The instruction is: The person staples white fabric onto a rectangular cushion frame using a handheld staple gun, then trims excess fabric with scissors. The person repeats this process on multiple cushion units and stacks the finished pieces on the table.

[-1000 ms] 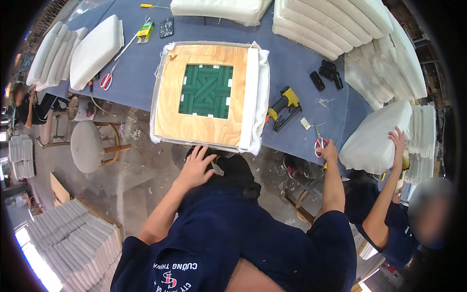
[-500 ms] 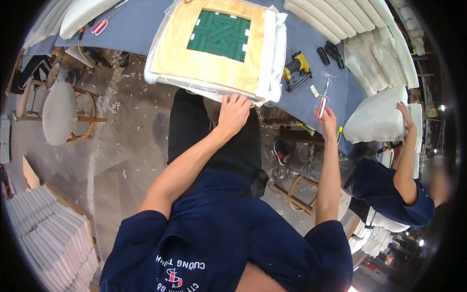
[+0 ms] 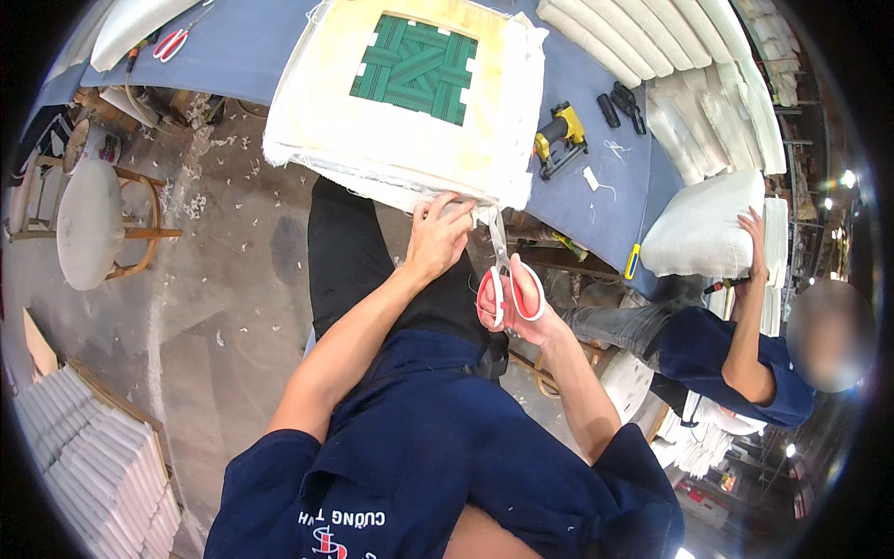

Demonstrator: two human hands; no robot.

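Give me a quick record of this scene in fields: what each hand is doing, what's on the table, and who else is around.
Left hand: pinching the white fabric at the near edge of the seat frame
Right hand: holding red-handled scissors, blades up toward the fabric
Table: blue top, with a yellow staple gun and a second pair of scissors
Nearby: another person's hand on a white cushion

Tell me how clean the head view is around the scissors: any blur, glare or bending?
Head view: sharp at the centre, where the right hand holds the red-handled scissors beside the left hand on the white fabric-wrapped seat cushion; fisheye bends the blue table edge toward a black rim; small bright lamps at far right, no glare on the work.
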